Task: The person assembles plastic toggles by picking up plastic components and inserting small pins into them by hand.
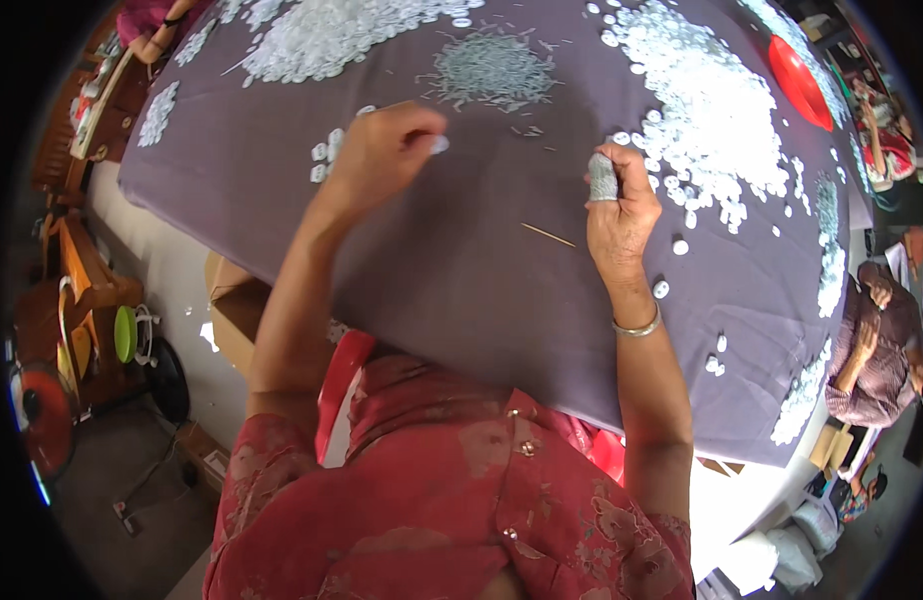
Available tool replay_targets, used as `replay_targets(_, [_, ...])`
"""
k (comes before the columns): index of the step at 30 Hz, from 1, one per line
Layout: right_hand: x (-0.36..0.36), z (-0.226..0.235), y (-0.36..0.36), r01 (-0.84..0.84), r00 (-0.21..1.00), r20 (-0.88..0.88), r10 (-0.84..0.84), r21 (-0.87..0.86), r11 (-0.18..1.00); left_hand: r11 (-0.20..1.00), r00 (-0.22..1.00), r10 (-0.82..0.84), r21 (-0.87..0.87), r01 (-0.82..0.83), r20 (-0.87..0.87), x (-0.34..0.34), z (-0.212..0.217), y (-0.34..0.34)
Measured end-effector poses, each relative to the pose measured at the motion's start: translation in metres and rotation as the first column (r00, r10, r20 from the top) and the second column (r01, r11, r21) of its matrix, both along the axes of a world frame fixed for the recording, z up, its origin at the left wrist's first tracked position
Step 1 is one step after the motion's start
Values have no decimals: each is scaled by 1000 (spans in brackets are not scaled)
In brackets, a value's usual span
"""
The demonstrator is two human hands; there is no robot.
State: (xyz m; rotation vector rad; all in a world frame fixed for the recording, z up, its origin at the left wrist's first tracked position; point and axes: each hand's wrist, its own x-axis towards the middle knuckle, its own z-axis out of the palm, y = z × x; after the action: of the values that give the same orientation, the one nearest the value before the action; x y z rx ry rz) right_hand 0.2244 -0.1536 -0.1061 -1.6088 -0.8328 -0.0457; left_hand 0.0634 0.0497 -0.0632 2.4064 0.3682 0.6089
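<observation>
Left grip (390, 148) pinches white piece (441, 145) — unreadably blurred

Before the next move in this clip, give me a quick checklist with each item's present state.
1. Both hands in view: ok; left hand and right hand are over the dark tablecloth.
2. White piece at the left fingertips: ok, visible, though the hand is blurred.
3. Grey cover on the right thumb: ok, in place.
4. Something pinched in the right hand: cannot tell; the fingers hide it.
5. Cloth between the hands free of loose items: not ok; a thin stick lies there, nearer the right hand.
6. White heap at right gathered together: not ok; stray pieces lie apart from it.
</observation>
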Motion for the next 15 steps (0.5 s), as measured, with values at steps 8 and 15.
replay_targets(8, [32, 66, -41, 51, 985, -164, -49, 8, 999, 981, 987, 162, 105, -161, -1, -34, -2, 23])
replay_targets(15, [69, 73, -135, 29, 973, -182, -139, -507, 861, 984, 975, 103, -161, -71, 196, 8, 3, -28])
